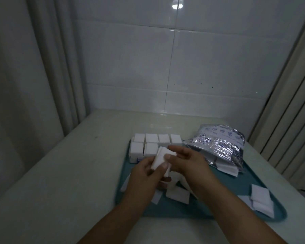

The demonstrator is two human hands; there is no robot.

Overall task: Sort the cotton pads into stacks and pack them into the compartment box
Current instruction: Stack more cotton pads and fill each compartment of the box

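Observation:
Both my hands hold one small stack of white cotton pads (163, 156) above a teal tray (224, 184). My left hand (144, 178) grips the stack from below and the left, thumb on top. My right hand (187, 161) pinches its right edge between thumb and fingers. Just behind the stack stands the compartment box (148, 147), with white pad stacks filling several of its compartments. Loose pads (178, 194) lie on the tray under my hands, partly hidden by them.
A crinkled silver foil bag (218, 147) lies at the tray's back right with pads (227, 169) spilling from its mouth. Another small pile of pads (260, 199) sits at the tray's right front. The tray rests on a pale table (69, 173) against a tiled wall.

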